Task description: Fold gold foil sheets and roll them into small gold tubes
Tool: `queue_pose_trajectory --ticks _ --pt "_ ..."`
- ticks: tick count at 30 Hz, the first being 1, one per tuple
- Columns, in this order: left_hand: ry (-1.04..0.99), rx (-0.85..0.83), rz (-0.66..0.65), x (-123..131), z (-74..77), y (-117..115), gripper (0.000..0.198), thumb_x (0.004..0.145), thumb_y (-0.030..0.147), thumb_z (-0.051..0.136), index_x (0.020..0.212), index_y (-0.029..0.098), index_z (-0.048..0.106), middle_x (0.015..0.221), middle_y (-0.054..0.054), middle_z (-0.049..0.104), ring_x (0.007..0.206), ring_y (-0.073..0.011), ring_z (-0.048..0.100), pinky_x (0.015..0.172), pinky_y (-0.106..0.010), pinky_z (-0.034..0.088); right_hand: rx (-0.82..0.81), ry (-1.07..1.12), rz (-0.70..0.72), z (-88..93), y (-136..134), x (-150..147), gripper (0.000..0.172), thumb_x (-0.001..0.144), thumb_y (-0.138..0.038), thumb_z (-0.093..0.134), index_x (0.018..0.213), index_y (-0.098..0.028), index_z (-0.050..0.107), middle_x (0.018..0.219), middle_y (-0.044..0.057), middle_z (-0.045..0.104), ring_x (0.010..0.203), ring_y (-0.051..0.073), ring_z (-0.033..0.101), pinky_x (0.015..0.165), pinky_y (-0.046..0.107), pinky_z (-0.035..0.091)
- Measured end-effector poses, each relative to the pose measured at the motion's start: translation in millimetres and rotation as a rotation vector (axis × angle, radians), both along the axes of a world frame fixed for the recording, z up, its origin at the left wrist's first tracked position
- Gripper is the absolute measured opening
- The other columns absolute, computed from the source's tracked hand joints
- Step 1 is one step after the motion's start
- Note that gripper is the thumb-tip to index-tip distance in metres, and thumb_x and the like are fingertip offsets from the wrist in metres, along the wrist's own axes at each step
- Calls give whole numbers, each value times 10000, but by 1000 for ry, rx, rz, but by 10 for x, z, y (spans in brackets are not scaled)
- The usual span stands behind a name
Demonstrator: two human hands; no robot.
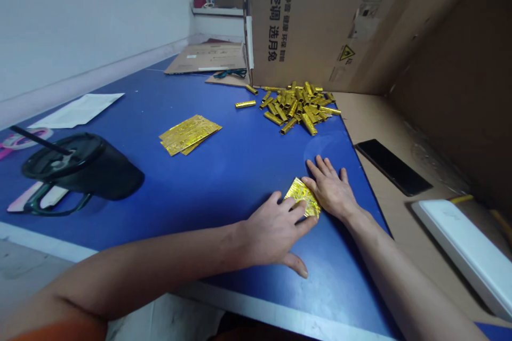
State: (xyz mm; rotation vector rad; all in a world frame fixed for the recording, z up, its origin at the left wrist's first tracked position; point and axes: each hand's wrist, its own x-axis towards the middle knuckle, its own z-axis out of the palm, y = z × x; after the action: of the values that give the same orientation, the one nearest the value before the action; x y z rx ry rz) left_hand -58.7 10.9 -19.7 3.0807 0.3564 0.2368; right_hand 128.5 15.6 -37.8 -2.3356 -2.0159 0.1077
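A small sheet of gold foil paper (pixel 301 194) lies flat on the blue table (pixel 240 160) near its right edge. My left hand (pixel 276 229) rests on the sheet's near left side, fingers stretched out flat over it. My right hand (pixel 331 187) presses on its right side, fingers spread and flat on the table. A thin stack of gold foil sheets (pixel 189 134) lies further left. Beyond my hands is a pile of several rolled gold foil tubes (pixel 298 105), with one tube (pixel 245 104) lying apart to its left.
A black lidded cup with a straw (pixel 82 166) lies at the left. A white paper (pixel 78 110) is behind it. A large cardboard box (pixel 320 16) stands at the back. A black phone (pixel 392 166) and a white slab (pixel 464 248) lie on cardboard at the right.
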Motion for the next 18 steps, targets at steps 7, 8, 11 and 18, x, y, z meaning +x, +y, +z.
queue_pose_trajectory --ticks 7,8,11,18 --pt "9 8 -17 36 19 3 817 660 768 253 1219 194 413 1099 -126 510 961 -296 455 775 -419 306 0 10 5 1 -5 -7 553 863 -491 215 1341 -215 257 1429 90 170 1299 258 105 984 558 144" --pt "13 2 -16 34 20 1 813 659 768 258 1221 200 412 1102 -124 510 962 -296 457 774 -419 309 0 11 7 -1 -3 -6 554 862 -493 212 1341 -217 255 1431 88 165 1299 257 100 983 559 142" --pt "19 -13 -11 25 32 -5 808 658 760 294 1229 200 405 1141 -133 494 1010 -309 440 804 -436 307 -7 19 8 -7 2 -2 558 861 -498 204 1343 -221 248 1434 82 153 1302 251 87 985 560 133" --pt "18 -83 -85 -7 -9 26 796 708 703 330 1287 157 323 1362 -138 290 1272 -283 175 1013 -436 122 -5 10 14 -21 5 13 558 860 -502 205 1343 -225 246 1432 81 162 1302 250 87 980 562 141"
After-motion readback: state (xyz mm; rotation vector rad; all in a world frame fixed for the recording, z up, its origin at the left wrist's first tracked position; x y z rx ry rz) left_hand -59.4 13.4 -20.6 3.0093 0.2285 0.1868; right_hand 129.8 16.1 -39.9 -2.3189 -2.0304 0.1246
